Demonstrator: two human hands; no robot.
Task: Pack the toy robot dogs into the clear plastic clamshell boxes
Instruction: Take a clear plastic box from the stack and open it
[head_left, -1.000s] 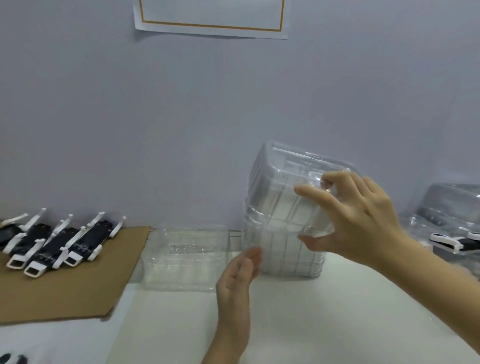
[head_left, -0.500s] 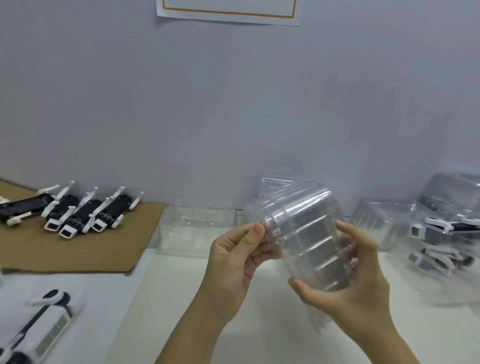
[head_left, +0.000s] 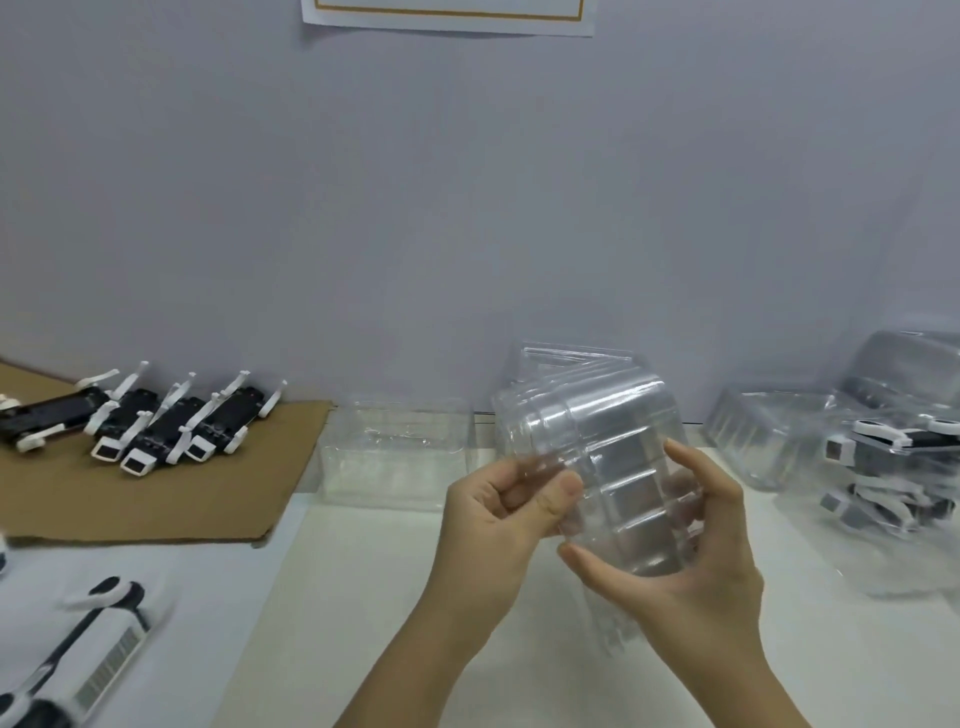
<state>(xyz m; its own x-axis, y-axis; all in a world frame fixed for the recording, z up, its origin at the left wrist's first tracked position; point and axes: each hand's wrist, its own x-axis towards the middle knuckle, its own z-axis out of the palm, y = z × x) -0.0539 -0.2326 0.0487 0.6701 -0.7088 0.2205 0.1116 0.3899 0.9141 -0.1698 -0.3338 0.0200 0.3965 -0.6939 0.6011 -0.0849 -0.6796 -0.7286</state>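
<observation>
In the head view, a nested stack of clear clamshell boxes (head_left: 618, 457) is held above the white table (head_left: 363, 623). Its left edge is pinched by the left hand (head_left: 493, 519), and its lower right side is gripped by the right hand (head_left: 701, 551). Toy robot dogs (head_left: 156, 426) are laid in a row on the cardboard sheet (head_left: 156, 504) at far left. Another clear box (head_left: 400, 457) is set beside the cardboard, and boxed dogs (head_left: 893, 457) are piled at right.
</observation>
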